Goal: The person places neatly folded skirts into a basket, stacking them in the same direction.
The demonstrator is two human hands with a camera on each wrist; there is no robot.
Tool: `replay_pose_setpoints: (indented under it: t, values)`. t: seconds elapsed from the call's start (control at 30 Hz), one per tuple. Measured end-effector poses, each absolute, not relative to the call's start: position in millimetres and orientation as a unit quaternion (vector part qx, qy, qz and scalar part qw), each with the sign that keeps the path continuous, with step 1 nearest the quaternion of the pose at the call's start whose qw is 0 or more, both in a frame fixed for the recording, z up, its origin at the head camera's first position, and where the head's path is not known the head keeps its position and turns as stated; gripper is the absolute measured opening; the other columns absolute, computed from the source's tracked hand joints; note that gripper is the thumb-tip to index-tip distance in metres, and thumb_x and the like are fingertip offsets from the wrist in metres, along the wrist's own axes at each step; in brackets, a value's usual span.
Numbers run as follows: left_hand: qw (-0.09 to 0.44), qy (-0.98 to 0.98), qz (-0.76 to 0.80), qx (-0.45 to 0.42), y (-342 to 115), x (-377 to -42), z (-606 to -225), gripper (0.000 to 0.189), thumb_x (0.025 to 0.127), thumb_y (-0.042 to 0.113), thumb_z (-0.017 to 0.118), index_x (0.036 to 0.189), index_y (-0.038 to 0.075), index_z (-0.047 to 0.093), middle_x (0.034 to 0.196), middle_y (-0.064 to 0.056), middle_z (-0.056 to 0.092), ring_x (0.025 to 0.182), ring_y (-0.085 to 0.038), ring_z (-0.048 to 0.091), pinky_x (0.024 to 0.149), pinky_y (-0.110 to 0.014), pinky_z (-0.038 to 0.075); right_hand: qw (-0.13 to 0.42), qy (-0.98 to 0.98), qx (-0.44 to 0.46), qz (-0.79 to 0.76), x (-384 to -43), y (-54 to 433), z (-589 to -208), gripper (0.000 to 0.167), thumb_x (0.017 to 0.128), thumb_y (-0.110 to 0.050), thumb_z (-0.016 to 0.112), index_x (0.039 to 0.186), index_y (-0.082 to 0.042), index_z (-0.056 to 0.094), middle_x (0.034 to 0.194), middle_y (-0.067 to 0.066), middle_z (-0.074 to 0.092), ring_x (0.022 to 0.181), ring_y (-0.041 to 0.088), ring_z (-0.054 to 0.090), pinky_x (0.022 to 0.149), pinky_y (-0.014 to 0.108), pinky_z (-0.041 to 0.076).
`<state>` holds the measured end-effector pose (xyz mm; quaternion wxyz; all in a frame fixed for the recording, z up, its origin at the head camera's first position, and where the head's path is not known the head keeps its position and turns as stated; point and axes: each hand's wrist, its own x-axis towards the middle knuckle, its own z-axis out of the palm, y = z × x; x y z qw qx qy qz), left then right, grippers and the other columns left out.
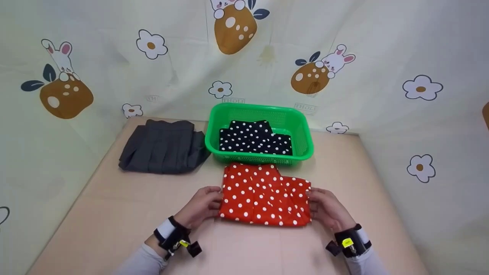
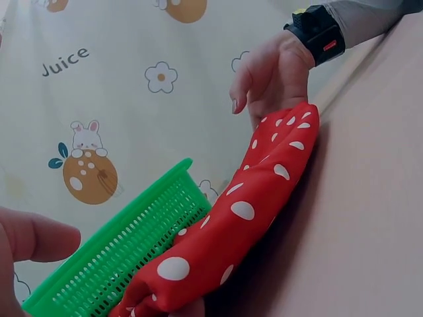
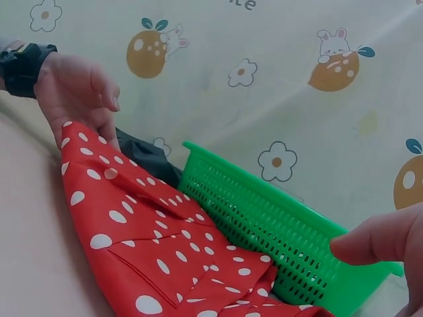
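Observation:
A folded red garment with white polka dots [image 1: 263, 196] lies in front of the green basket, between both hands. My left hand [image 1: 202, 206] is at its left edge, fingers partly hidden under the cloth and thumb [image 2: 39, 236] raised off it. At the opposite edge is my right hand [image 1: 328, 208], its fingers likewise tucked beneath and its thumb [image 3: 377, 241] apart from the cloth. Both wrist views show the cloth's side edges raised off the table over the fingers. Inside the green basket [image 1: 303, 152] sits a folded black garment with white dots [image 1: 252, 139].
A dark grey folded garment [image 1: 162, 147] with pleats lies left of the basket. The table [image 1: 126, 214] has a pale beige cover. Behind and along the sides hangs a printed curtain [image 1: 183, 68] with rabbits and flowers. Each wrist wears a black strap [image 1: 353, 242].

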<state>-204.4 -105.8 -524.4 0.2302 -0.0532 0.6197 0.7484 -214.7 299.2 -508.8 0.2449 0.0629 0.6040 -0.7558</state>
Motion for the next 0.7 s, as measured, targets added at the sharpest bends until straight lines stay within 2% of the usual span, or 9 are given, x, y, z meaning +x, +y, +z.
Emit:
replay_pose_setpoints:
  t: [0.07, 0.13, 0.3, 0.5, 0.7]
  values:
    - [0.237, 0.617, 0.748, -0.05, -105.7, -204.6, -526.0, 0.054, 0.103, 0.018, 0.057, 0.147, -0.008, 0.038, 0.113, -0.015, 0.066, 0.089, -0.02, 0.07, 0.079, -0.035, 0.063, 0.257, 0.599, 0.06, -0.756, -215.0, 299.2, -509.9, 0.023, 0.109, -0.015, 0.053, 0.126, -0.002, 0.061, 0.104, 0.006, 0.079, 0.093, 0.022, 0.075, 0.086, 0.04, 0.061]
    - [0.244, 0.62, 0.744, -0.047, -104.8, -204.4, -527.6, 0.054, 0.105, 0.022, 0.058, 0.147, -0.007, 0.039, 0.115, -0.016, 0.067, 0.09, -0.021, 0.072, 0.08, -0.038, 0.065, 0.264, 0.595, 0.058, -0.757, -215.1, 297.3, -511.7, 0.029, 0.109, -0.015, 0.053, 0.132, 0.0, 0.062, 0.109, 0.006, 0.078, 0.098, 0.022, 0.073, 0.09, 0.041, 0.06]
    - [0.252, 0.626, 0.736, -0.05, -100.2, -203.5, -532.4, 0.061, 0.107, 0.029, 0.061, 0.152, -0.003, 0.036, 0.132, -0.021, 0.061, 0.1, -0.024, 0.072, 0.088, -0.044, 0.065, 0.266, 0.597, 0.061, -0.754, -214.0, 285.8, -519.0, 0.051, 0.106, -0.012, 0.057, 0.152, 0.006, 0.044, 0.124, 0.006, 0.068, 0.111, 0.02, 0.067, 0.099, 0.037, 0.06]
    - [0.27, 0.615, 0.74, -0.018, -93.8, -202.2, -538.2, 0.065, 0.103, 0.021, 0.063, 0.156, -0.005, 0.034, 0.144, -0.024, 0.057, 0.117, -0.028, 0.07, 0.094, -0.052, 0.063, 0.262, 0.604, 0.035, -0.752, -209.4, 272.2, -529.2, 0.071, 0.099, -0.005, 0.064, 0.159, 0.001, 0.027, 0.137, 0.009, 0.063, 0.12, 0.023, 0.067, 0.103, 0.036, 0.06]
    - [0.247, 0.633, 0.734, 0.002, -91.2, -200.1, -543.3, 0.069, 0.1, 0.009, 0.063, 0.16, -0.002, 0.031, 0.147, -0.022, 0.058, 0.118, -0.026, 0.071, 0.098, -0.045, 0.062, 0.277, 0.598, -0.038, -0.751, -204.3, 264.7, -536.2, 0.086, 0.092, 0.004, 0.069, 0.162, -0.003, 0.02, 0.142, 0.008, 0.062, 0.127, 0.024, 0.065, 0.109, 0.036, 0.055]
